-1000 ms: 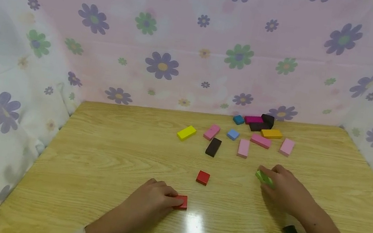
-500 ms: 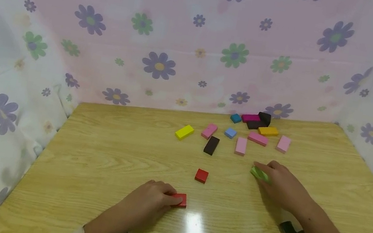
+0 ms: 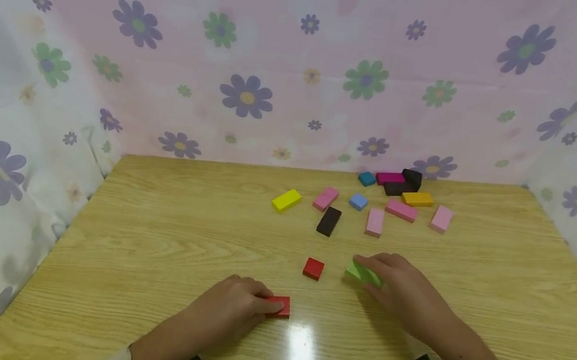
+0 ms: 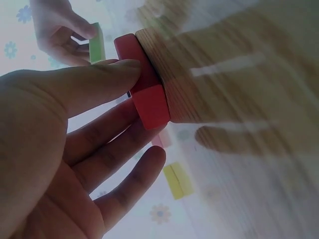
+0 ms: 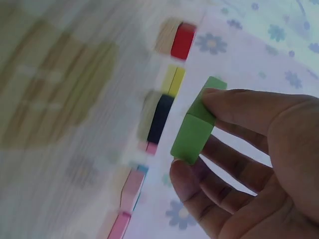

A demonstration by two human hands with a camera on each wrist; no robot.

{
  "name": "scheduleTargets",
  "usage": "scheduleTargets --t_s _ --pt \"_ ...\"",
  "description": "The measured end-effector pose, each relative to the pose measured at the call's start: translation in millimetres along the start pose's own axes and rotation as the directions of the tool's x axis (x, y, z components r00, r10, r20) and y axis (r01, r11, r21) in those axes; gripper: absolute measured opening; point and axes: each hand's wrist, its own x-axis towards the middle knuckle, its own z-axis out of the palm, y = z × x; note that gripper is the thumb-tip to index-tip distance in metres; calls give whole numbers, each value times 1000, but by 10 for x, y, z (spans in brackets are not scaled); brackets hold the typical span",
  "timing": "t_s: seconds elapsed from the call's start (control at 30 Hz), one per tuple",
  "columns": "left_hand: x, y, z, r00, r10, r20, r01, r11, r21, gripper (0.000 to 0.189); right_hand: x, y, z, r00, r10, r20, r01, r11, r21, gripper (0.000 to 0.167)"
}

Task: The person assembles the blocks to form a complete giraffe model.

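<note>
Near the front of the table, my left hand [image 3: 231,309] pinches a red block [image 3: 279,306] between thumb and fingers. The left wrist view has this red block [image 4: 149,97] at the tabletop, thumb on its face. My right hand [image 3: 407,290] holds a light green block [image 3: 364,273] to the right of a small red block [image 3: 313,268]. In the right wrist view the green block [image 5: 197,124] is gripped by thumb and fingertips and looks raised off the table. The small red block lies between the two hands, touched by neither.
Toward the back lie a yellow block [image 3: 286,200], a dark block [image 3: 329,221], a light blue block [image 3: 358,201], an orange block [image 3: 418,198] and several pink, magenta and dark ones. Flowered cloth [image 3: 284,66] stands behind the wooden table [image 3: 172,237] and at its sides.
My right hand has carried the green block left, closer to the small red block. The left hand keeps its grip on the red block in nearly the same place.
</note>
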Motion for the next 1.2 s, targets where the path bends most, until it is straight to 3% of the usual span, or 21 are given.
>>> scheduleTargets --t_s 0.2,0.47,0.7,0.93,1.2 --pt "24 3 -14 1000 -3 2 3 1000 10 28 66 -178 118 998 -63 -1 63 998 11 45" --pt "55 -4 -16 1000 -7 -1 7 1000 23 26 158 -356 225 990 -98 104 89 993 84 42" --pt "55 -6 -24 1000 -8 0 8 1000 19 27 213 -450 290 969 -177 174 156 980 126 42" --pt "39 -3 -26 1000 -18 21 18 1000 25 27 216 -502 332 947 -163 276 120 979 166 37" --pt "34 -9 -25 1000 -12 11 11 999 51 28 208 -506 385 953 -166 252 138 982 127 33"
